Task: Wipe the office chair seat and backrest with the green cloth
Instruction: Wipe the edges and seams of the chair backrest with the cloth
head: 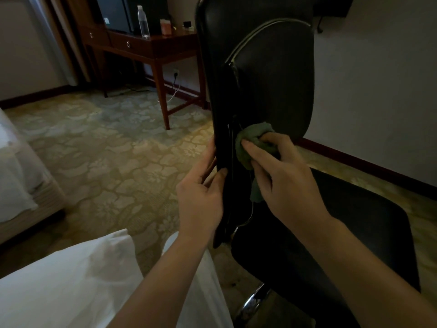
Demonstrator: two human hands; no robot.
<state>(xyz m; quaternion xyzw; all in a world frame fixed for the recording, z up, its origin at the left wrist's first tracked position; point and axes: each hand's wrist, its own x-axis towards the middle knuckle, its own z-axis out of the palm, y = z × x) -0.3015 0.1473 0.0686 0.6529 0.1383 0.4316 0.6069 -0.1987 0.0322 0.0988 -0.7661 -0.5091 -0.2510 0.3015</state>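
Observation:
The black office chair's backrest (pixel 264 74) rises in the middle of the view, seen from its side, with the black seat (pixel 354 223) low at the right. My right hand (pixel 281 181) presses a bunched green cloth (pixel 253 140) against the lower part of the backrest. A tail of the cloth hangs down below the hand. My left hand (pixel 201 195) grips the backrest's left edge at about the same height, thumb on the front face.
A wooden desk (pixel 151 46) with a water bottle (pixel 143 22) and small items stands behind the chair. A bed corner (pixel 21 176) is at the left. Patterned carpet (pixel 113 150) covers the floor. The chair's chrome base (pixel 253 304) shows below. My white-clothed legs fill the lower left.

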